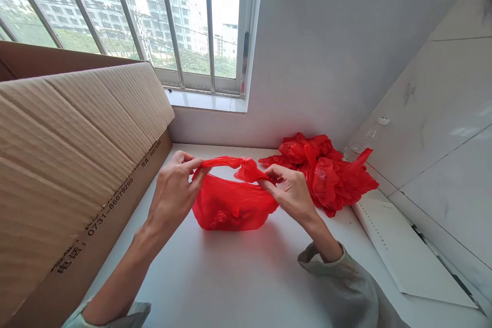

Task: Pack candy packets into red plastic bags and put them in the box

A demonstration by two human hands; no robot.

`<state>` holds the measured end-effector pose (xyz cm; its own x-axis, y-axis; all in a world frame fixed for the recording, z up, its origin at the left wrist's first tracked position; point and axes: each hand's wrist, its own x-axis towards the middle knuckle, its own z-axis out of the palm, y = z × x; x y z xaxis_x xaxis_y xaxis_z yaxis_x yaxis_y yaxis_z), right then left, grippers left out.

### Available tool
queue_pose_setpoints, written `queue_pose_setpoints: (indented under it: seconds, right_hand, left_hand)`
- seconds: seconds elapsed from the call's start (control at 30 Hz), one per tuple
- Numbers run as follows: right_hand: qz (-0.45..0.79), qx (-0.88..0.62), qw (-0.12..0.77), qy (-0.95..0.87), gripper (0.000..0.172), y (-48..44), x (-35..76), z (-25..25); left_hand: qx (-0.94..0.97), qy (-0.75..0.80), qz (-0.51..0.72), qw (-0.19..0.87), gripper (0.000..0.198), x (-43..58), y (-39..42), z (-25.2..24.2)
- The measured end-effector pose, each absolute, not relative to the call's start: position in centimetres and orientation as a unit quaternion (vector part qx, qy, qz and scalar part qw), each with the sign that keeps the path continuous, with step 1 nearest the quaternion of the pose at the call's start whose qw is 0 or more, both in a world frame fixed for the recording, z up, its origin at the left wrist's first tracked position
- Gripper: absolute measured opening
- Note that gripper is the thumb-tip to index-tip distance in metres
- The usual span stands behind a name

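A red plastic bag (234, 207) hangs between my two hands over the white tabletop, its lower part drooping toward me with faint printed marks. My left hand (179, 179) pinches one end of its gathered upper edge between thumb and fingers. At the other end, my right hand (289, 187) is closed on the bag, thumb against the fingertips. The edge between the hands is stretched and twisted, with a bunched lump nearer the right hand. Whether the bottom of the bag touches the table I cannot tell.
A large open cardboard box (77, 148) fills the left side. Crumpled red plastic bags (326, 171) lie in a heap at the back right, before a clear plastic bottle (369, 136). A flat white board (411, 246) lies at the right. Behind are a wall and a barred window (184, 20).
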<state>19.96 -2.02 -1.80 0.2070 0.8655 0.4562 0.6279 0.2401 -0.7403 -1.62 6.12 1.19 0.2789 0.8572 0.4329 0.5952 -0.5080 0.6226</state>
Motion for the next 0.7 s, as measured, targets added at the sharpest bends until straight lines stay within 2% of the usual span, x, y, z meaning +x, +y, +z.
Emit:
queue_pose_setpoints:
  seconds: [0.07, 0.2, 0.37, 0.5, 0.6, 0.7]
  right_hand:
    - [0.127, -0.619, 0.520, -0.575, 0.006, -2.2, 20.6, -1.4]
    - [0.123, -0.630, 0.556, -0.527, 0.002, -2.6, 21.6, -0.7]
    - [0.138, -0.577, 0.641, -0.487, 0.007, -2.8, 22.6, -0.5]
    - [0.156, -0.527, 0.705, -0.449, 0.015, -2.7, 23.8, -0.6]
    - [0.129, -0.592, 0.656, -0.450, 0.027, -3.0, 24.9, -0.5]
    - [0.092, -0.638, 0.582, -0.496, 0.050, -4.0, 25.5, 0.3]
  left_hand:
    - [0.751, 0.495, 0.392, 0.194, 0.034, -2.1, 6.5, 1.5]
    - [0.692, 0.508, 0.429, 0.283, 0.026, -2.5, 6.8, 1.9]
    - [0.608, 0.468, 0.516, 0.380, 0.017, -2.4, 6.7, 2.6]
    - [0.569, 0.459, 0.549, 0.406, 0.020, -2.5, 6.6, 3.1]
    - [0.576, 0.447, 0.536, 0.426, 0.029, -2.3, 6.3, 3.2]
    - [0.602, 0.435, 0.494, 0.451, 0.039, -2.1, 5.7, 3.6]
